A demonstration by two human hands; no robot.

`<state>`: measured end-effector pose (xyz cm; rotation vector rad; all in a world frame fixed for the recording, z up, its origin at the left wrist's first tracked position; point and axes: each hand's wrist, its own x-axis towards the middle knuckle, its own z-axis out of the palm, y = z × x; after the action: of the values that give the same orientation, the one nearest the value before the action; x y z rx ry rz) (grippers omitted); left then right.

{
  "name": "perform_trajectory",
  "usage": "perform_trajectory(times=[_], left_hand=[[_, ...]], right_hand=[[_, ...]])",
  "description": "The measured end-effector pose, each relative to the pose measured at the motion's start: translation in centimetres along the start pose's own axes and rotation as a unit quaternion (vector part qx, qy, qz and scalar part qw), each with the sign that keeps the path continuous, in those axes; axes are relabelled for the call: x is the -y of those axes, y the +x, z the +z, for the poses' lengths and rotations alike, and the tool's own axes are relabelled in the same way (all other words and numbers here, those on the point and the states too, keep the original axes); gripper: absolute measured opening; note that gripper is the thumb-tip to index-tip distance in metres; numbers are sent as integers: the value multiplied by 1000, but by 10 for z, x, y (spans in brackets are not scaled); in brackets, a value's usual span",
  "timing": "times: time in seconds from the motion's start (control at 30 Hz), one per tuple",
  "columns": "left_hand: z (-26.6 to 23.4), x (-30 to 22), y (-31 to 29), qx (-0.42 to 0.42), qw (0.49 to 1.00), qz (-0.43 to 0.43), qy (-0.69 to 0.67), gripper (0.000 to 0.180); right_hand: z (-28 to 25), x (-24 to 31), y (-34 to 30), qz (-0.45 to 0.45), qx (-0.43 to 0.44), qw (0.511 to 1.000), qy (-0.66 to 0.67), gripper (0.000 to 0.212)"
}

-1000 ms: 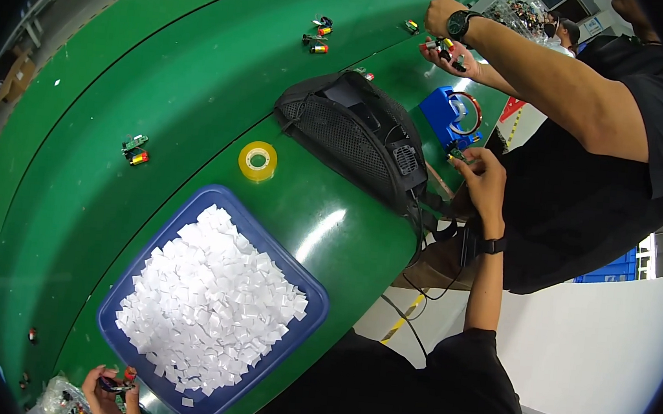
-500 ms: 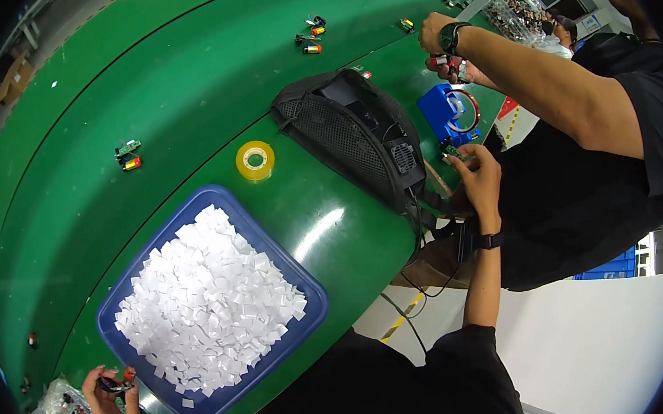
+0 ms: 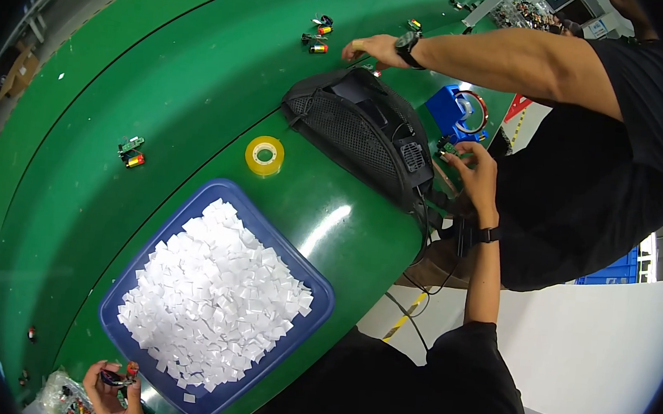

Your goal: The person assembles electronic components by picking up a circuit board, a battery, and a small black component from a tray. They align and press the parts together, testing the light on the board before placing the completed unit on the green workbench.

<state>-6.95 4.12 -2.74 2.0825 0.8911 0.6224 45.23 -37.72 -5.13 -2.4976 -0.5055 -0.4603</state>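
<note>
At the lower left, my left hand (image 3: 111, 401) is closed around a small dark electronic part (image 3: 115, 378) with an orange-red end. Its kind is not clear at this size. Beside it stands a blue tray (image 3: 329, 301) heaped with small white paper-like squares (image 3: 217, 296). Over at the right, my right hand (image 3: 476, 176) pinches a small green circuit board (image 3: 448, 149) between thumb and fingers. This board is just below a blue tape dispenser (image 3: 444, 106) with a red-rimmed ring, and right of a black mesh bag (image 3: 346, 133).
A yellow tape roll (image 3: 264, 155) lies between tray and bag. Circuit boards with batteries (image 3: 133, 153) are scattered on the green surface (image 3: 71, 208). A plastic bag of parts (image 3: 62, 396) sits by my left hand. A co-worker's arm (image 3: 502, 60) reaches in from the upper right.
The co-worker's hand has moved left, over the bag's far end toward the loose boards. My hands keep their holds, nearly still. The whole view has shifted slightly.
</note>
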Motion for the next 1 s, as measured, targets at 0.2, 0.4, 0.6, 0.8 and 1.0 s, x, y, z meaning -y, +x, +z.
perform_trajectory(times=[0.2,0.4,0.6,0.8,1.0], left_hand=[[3,3,-3,6,1000,-25,-15,48],[9,1,3,-3,999,-6,-41,45],[-8,17,-36,-55,994,-56,-81,47],[2,-7,1,12,988,-23,-151,50],[8,-3,-21,-33,992,-18,-120,51]], right_hand=[[-1,-16,-8,-14,11,999,32,24],[-18,-44,-7,44,99,990,87,19],[-7,33,13,-61,-17,994,89,20],[-69,-13,4,41,-69,992,92,38],[-42,13,3,64,-70,984,151,35]])
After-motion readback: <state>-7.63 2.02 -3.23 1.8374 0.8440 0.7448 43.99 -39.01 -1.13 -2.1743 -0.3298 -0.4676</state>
